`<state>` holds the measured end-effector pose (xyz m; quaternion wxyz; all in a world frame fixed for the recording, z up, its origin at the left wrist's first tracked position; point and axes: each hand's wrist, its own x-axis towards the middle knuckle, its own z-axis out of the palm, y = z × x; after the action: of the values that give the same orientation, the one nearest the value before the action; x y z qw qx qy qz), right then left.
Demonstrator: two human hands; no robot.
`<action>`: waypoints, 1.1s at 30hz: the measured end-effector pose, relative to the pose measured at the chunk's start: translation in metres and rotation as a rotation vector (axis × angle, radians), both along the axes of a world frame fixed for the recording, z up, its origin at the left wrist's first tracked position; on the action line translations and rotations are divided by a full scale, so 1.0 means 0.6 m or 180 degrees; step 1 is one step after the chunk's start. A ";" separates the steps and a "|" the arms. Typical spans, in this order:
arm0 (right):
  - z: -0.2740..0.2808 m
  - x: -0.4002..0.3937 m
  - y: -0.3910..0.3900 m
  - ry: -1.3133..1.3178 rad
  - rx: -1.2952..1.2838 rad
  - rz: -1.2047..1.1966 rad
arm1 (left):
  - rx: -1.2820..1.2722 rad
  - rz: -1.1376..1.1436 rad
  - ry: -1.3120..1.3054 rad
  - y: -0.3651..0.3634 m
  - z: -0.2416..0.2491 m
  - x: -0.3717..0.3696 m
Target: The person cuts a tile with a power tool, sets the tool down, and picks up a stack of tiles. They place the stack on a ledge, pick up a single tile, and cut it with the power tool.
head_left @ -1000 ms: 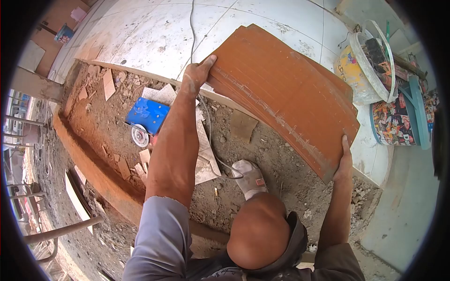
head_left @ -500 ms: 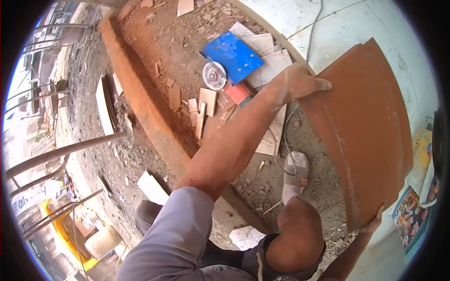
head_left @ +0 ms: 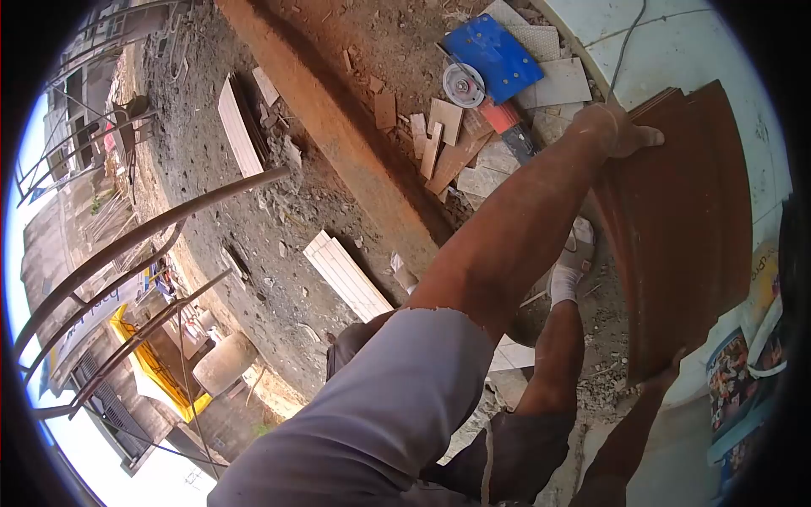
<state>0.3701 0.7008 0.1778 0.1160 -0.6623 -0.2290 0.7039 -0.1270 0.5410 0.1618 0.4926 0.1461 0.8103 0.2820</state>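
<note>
A stack of brown tiles (head_left: 676,228) stands at the right, several edges fanned slightly apart. My left hand (head_left: 621,131) grips its upper end, with the thumb over the top face. Around the lower corner my right hand (head_left: 666,373) is closed, its palm side hidden by the stack. Left of my left hand lies a power tool with a red body (head_left: 501,117), a round disc (head_left: 464,85) and a blue plate (head_left: 494,57).
Offcuts (head_left: 446,121) and pale tiles (head_left: 564,82) lie around the tool. A reddish ledge (head_left: 338,118) runs diagonally across the rubble. Striped tile strips (head_left: 348,275) lie beyond it, near metal bars (head_left: 152,224). A grey cable (head_left: 629,38) crosses the white floor (head_left: 676,51).
The view has swung, so the ground, ledge and tool appear farther right. Both hands keep hold of the brown tiles, which now show more of their stacked edges.
</note>
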 end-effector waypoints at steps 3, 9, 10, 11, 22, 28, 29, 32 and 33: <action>0.072 -0.045 -0.043 -0.0462 0.0218 0.0630 | -0.0567 -0.0209 -0.0420 -0.055 0.100 -0.013; 0.214 -0.103 -0.099 -0.1084 -0.0052 0.1609 | -0.0921 0.0263 -0.0537 -0.255 0.155 0.013; 0.227 -0.114 -0.104 -0.0906 -0.0241 0.1811 | -0.0746 0.0416 -0.0465 -0.311 0.177 0.025; 0.238 -0.126 -0.115 -0.0735 -0.0438 0.2020 | -0.0875 0.0615 -0.0672 -0.367 0.184 0.037; 0.187 -0.295 -0.465 -0.1142 -0.0575 0.4096 | -0.1861 0.1927 -0.1492 -1.087 0.193 0.232; 0.205 -0.501 -0.843 -0.1253 -0.1108 0.4262 | -0.2471 0.2648 -0.1399 -1.429 0.235 0.255; 0.192 -0.518 -0.890 -0.1265 -0.1076 0.4288 | -0.2532 0.2741 -0.1374 -1.480 0.236 0.256; 0.147 -0.561 -1.017 -0.0911 -0.1451 0.4320 | -0.2530 0.3113 -0.1366 -1.614 0.231 0.239; 0.128 -0.579 -1.056 -0.0881 -0.1230 0.4586 | -0.2512 0.3128 -0.1347 -1.647 0.221 0.220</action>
<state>0.0225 0.0670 0.2548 -0.5205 -0.4398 -0.4901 0.5437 0.0049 -0.4470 0.2946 0.4717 -0.4902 0.7109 0.1785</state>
